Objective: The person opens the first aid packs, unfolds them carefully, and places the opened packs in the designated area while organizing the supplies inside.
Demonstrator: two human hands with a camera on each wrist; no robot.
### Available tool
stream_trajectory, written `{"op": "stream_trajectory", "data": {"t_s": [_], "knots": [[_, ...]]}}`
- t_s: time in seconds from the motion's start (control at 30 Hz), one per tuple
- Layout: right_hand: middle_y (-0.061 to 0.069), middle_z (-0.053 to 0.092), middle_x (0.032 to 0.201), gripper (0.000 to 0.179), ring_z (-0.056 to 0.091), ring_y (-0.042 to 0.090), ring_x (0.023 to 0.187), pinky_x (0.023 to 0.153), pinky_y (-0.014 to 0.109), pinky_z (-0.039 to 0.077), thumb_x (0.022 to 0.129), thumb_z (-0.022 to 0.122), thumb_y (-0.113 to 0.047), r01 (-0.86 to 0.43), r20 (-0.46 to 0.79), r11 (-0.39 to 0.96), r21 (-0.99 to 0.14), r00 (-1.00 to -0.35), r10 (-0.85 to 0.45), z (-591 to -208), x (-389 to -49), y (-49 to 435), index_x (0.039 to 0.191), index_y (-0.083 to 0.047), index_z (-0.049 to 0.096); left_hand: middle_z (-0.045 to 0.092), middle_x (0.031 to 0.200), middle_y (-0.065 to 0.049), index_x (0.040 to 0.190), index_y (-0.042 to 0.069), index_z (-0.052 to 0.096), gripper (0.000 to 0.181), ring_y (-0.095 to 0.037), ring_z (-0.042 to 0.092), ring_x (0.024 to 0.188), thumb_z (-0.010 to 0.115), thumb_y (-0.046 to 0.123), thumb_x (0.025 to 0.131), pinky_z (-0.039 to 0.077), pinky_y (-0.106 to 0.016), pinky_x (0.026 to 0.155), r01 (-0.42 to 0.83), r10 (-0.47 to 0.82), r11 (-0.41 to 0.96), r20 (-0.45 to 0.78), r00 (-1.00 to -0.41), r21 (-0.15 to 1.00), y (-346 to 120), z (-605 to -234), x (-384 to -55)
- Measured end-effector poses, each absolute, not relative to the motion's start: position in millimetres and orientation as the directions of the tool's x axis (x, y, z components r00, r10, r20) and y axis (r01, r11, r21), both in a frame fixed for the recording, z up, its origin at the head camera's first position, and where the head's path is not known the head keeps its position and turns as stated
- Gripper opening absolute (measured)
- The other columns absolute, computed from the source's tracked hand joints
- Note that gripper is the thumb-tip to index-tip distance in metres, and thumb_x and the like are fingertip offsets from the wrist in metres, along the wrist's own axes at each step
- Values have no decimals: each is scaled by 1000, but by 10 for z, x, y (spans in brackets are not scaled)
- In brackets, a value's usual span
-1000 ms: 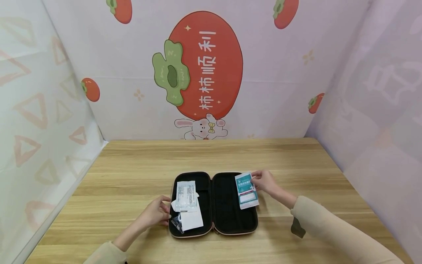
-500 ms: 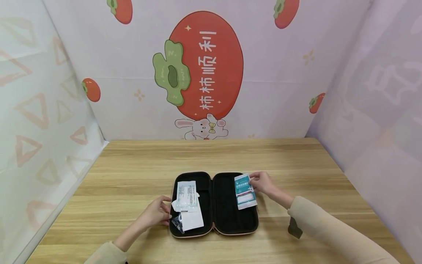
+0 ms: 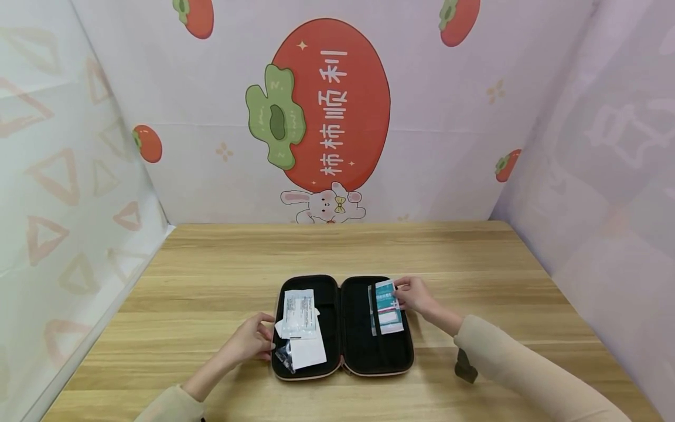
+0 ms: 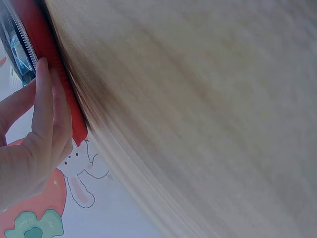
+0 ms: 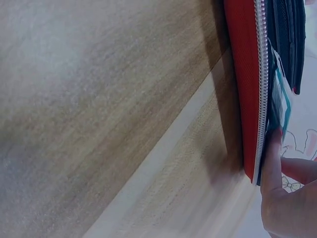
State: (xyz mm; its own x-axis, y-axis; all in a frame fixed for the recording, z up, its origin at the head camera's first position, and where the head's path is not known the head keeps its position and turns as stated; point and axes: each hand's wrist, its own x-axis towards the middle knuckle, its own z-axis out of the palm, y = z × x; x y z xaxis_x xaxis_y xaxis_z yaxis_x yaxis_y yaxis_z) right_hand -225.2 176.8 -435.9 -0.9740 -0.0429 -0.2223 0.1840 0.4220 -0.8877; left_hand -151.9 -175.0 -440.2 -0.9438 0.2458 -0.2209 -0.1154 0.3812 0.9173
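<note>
My right hand (image 3: 415,296) pinches the teal packet (image 3: 389,315), under the strap (image 3: 375,308) in the case's (image 3: 361,358) right half. Tucking looks nearly done; release remains. My left hand (image 3: 246,339), fingers extended, touches the case's left edge.

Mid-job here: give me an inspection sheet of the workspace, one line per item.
Surface: wooden table, case lying open on it.
Job's things: teal packet in the case's right half, black strap across it; white packet, white paper and small clear bag in the left half.
Clutter: nothing seen outside the case.
Hands: right hand pinches the teal packet; left hand touches the case's left edge.
Cables: nothing seen.
Surroundings: printed backdrop behind the table.
</note>
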Motion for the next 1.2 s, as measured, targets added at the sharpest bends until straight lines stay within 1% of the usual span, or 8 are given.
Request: {"op": "stream_trajectory", "data": {"t_s": [0.13, 0.27, 0.4, 0.6, 0.83, 1.03, 1.17, 1.2], "knots": [[23, 63, 86, 31, 60, 14, 64, 56, 27, 55, 81, 53, 6, 169, -219, 431, -886, -973, -69, -4340, -2233, 1792, 110, 16, 49, 48, 79, -15, 115, -17, 34, 52, -17, 53, 58, 57, -18, 68, 55, -37, 53, -114, 248, 379, -220, -943, 918, -1753, -4398, -1516], [24, 62, 87, 36, 61, 16, 65, 58, 30, 55, 78, 52, 9, 151, -211, 437, -887, -973, -92, -4317, -2208, 1827, 113, 17, 47, 48, 79, -15, 114, -17, 35, 51, -17, 53, 58, 57, -18, 68, 55, -36, 53, -117, 246, 379, -221, -944, 918, -1749, -4391, -1510], [22, 62, 83, 37, 60, 17, 66, 58, 32, 55, 77, 51, 13, 154, -220, 439, -885, -970, -104, -4315, -2188, 1830, 114, 16, 47, 48, 79, -15, 114, -17, 34, 51, -17, 53, 59, 57, -18, 68, 55, -36, 53, -118, 249, 372, -221, -943, 921, -1749, -4390, -1509], [18, 60, 77, 38, 58, 16, 64, 58, 32, 55, 77, 49, 16, 151, -216, 381, -912, -967, -134, -4340, -2178, 1757, 114, 18, 45, 47, 79, -15, 115, -17, 34, 51, -17, 53, 58, 57, -18, 68, 55, -35, 52, -121, 244, 377, -225, -943, 918, -1756, -4398, -1514], [19, 59, 76, 39, 58, 17, 64, 58, 34, 55, 77, 48, 17, 127, -201, 344, -930, -961, -189, -4373, -2179, 1643, 115, 21, 41, 48, 79, -14, 115, -16, 35, 51, -16, 53, 58, 56, -18, 68, 54, -33, 51, -117, 237, 384, -220, -946, 916, -1752, -4404, -1529], [21, 58, 76, 40, 58, 18, 64, 59, 37, 55, 77, 49, 17, 147, -215, 328, -933, -960, -181, -4374, -2181, 1566, 115, 21, 40, 48, 79, -14, 115, -16, 35, 51, -16, 53, 58, 56, -18, 69, 55, -34, 52, -121, 237, 386, -225, -945, 914, -1744, -4387, -1518], [19, 59, 75, 40, 60, 21, 64, 58, 38, 55, 76, 52, 16, 134, -201, 311, -941, -960, -197, -4545, -2282, 1589, 115, 17, 43, 48, 79, -14, 115, -16, 36, 51, -17, 53, 58, 57, -18, 69, 55, -35, 52, -121, 231, 393, -225, -947, 912, -1739, -4373, -1509], [16, 60, 73, 38, 60, 20, 63, 55, 36, 55, 76, 54, 13, 92, -160, 276, -957, -959, -235, -4698, -2368, 1638, 114, 14, 45, 48, 79, -14, 115, -16, 36, 51, -17, 53, 58, 57, -18, 68, 55, -35, 52, -122, 227, 393, -225, -947, 911, -1738, -4371, -1509]]}}
